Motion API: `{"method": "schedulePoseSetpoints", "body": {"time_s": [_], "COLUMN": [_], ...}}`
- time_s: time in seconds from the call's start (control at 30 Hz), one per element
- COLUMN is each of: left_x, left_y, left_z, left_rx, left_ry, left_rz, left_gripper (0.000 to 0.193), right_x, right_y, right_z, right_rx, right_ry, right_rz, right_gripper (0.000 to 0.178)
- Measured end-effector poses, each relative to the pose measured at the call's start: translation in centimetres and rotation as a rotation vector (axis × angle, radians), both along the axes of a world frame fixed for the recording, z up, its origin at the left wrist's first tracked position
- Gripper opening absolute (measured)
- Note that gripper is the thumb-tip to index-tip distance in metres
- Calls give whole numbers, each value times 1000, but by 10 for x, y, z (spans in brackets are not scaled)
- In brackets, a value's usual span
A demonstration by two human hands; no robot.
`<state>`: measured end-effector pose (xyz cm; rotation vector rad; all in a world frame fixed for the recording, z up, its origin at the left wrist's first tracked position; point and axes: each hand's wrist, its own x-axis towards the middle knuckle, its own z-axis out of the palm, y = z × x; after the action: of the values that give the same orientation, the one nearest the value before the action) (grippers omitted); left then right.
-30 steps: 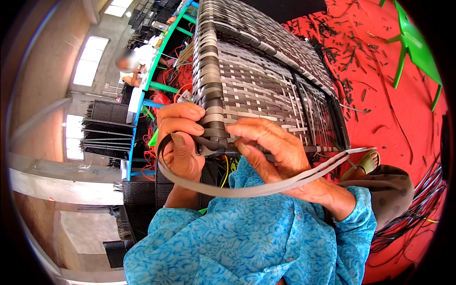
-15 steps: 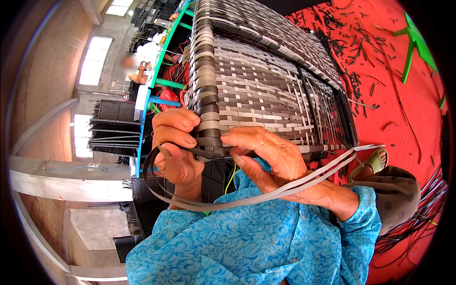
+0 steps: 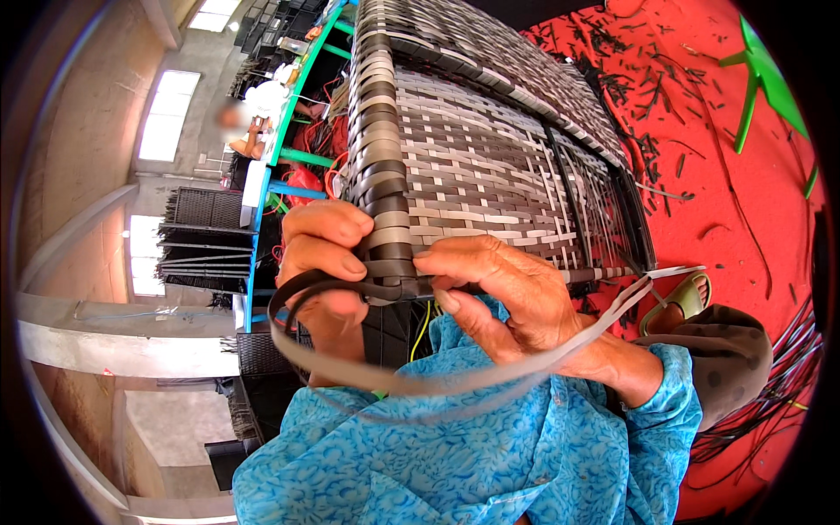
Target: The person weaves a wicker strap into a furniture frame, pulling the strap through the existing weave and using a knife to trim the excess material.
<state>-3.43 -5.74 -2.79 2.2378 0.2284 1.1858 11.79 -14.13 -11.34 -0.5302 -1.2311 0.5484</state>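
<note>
A woven furniture panel (image 3: 490,166) in brown, grey and cream plastic strips stands in front of me, its near-left edge (image 3: 380,140) wrapped in bands of flat strip. At the lower corner of that edge, the fingers of my left hand (image 3: 324,249) are curled, with a dark flat plastic strip (image 3: 328,284) by the fingertips. My right hand (image 3: 507,293) faces it across the corner, index fingertip against the wrapping and thumb just below, closed on the strip there. From the left hand the long strip loops down and right, blurred, across my right forearm.
Dark strip scraps (image 3: 652,96) litter the red floor (image 3: 700,201). A green plastic stool (image 3: 761,83) is at far right, and a bundle of dark strips (image 3: 761,407) lies lower right. Beyond a blue-green frame (image 3: 302,157) at left sit a person (image 3: 249,136) and stacked dark woven panels (image 3: 210,232).
The loop of strip has swung lower and blurred. My left thumb has dropped behind the strip, while my right hand has barely shifted at the corner.
</note>
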Motion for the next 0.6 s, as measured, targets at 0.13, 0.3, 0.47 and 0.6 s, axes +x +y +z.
{"method": "schedulePoseSetpoints", "body": {"time_s": [0.13,0.3,0.47,0.6], "left_x": [-3,10,28,41], "left_y": [1,-1,1,9], "left_z": [10,34,57,67], "left_rx": [7,-23,46,305], "left_ry": [159,321,587,869], "left_rz": [72,27,-56,-106], "left_gripper": [31,36,41,37], "right_x": [6,20,16,0], "right_y": [0,-3,-12,-33], "right_z": [1,6,8,-14], "right_rx": [-52,-135,-265,-268], "right_ry": [14,43,-61,-202], "right_rz": [8,3,54,62], "right_gripper": [23,22,23,28]}}
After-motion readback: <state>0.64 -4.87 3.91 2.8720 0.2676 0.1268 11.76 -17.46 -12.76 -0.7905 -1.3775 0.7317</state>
